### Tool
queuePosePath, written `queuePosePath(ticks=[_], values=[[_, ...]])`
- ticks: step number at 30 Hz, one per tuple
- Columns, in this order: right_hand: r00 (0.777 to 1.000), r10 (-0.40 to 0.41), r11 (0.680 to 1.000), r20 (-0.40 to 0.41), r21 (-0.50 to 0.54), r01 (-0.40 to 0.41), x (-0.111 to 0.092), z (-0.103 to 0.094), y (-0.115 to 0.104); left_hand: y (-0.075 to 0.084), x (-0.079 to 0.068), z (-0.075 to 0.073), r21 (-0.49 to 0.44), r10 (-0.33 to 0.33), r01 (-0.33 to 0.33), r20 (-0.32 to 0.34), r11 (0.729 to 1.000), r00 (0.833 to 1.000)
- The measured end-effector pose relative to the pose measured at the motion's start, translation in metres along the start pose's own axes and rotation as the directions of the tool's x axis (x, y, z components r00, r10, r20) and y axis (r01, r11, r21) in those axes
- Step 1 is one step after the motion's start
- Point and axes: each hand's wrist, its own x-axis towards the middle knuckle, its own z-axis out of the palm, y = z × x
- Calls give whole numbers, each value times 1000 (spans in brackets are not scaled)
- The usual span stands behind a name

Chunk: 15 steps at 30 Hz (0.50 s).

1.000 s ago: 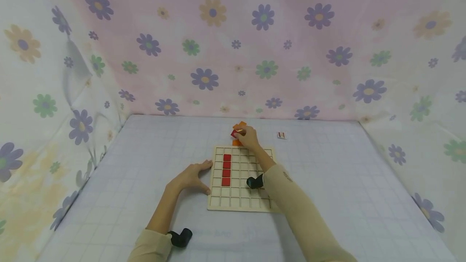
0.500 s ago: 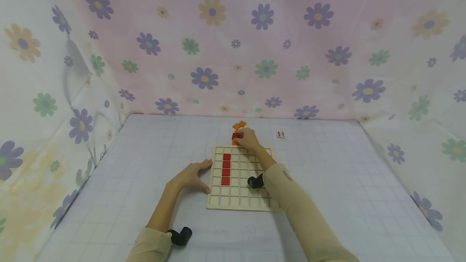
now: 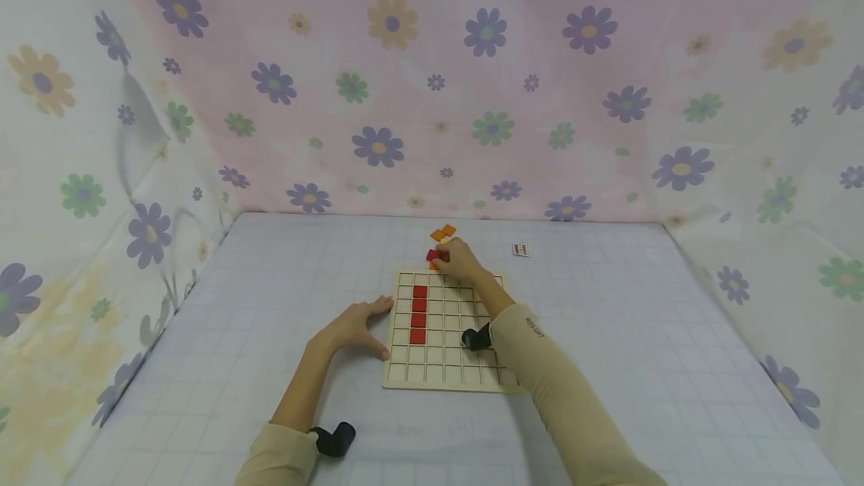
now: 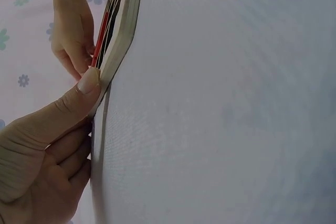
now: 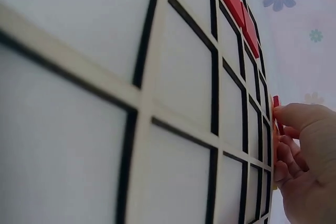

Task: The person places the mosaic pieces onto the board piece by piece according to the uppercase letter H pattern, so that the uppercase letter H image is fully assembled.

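The wooden grid board [image 3: 435, 375] lies on the table, with several red square tiles [image 3: 418, 319] in one column. My left hand [image 3: 352, 327] rests at its left edge, thumb and forefinger spread apart. In the left wrist view the thumb [image 4: 65, 106] touches that edge. Beyond the board's far edge my right hand [image 3: 460, 261] pinches a red tile [image 3: 432, 254] between thumb and fingers. Just under it shows an orange tile [image 3: 434, 265], partly covered. The right wrist view has the pinched red tile [image 5: 277, 101] edge-on at the fingertips.
Two orange tiles [image 3: 443, 232] lie behind the right hand, with a bit of yellow beside them. A small printed card [image 3: 521, 250] is to the right. Flowered cloth [image 3: 432, 96] walls the back and sides of the table [image 3: 641, 336].
The red tile in my right hand has come slightly nearer the board, over the orange tile, and has turned a little. My left hand stays at the board's edge.
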Motion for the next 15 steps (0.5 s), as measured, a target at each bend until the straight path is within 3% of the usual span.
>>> queuePosePath(ticks=[3, 5, 7, 11, 13, 15], values=[[993, -65, 998, -98, -11, 65, 12, 28, 48, 0, 0, 1, -11, -4, 4, -1, 1000, 1000], [994, -23, 998, -111, 51, 29, 15, 36, 63, 0, -1, 1, -13, -3, 3, 1, 1000, 1000], [991, 18, 995, -130, 96, -5, 8, 27, 39, -1, 0, 2, -11, 1, -1, 2, 1000, 1000], [987, 127, 985, -95, 127, -114, -8, -1, -28, -2, 1, 2, -8, 15, -15, -2, 1000, 1000], [984, 146, 984, -99, 119, -134, -10, -6, -43, -3, 1, 2, -12, 19, -19, -3, 1000, 1000], [979, 179, 978, -97, 124, -166, -7, -4, -45, -3, 1, 1, -11, 20, -20, -4, 1000, 1000]])
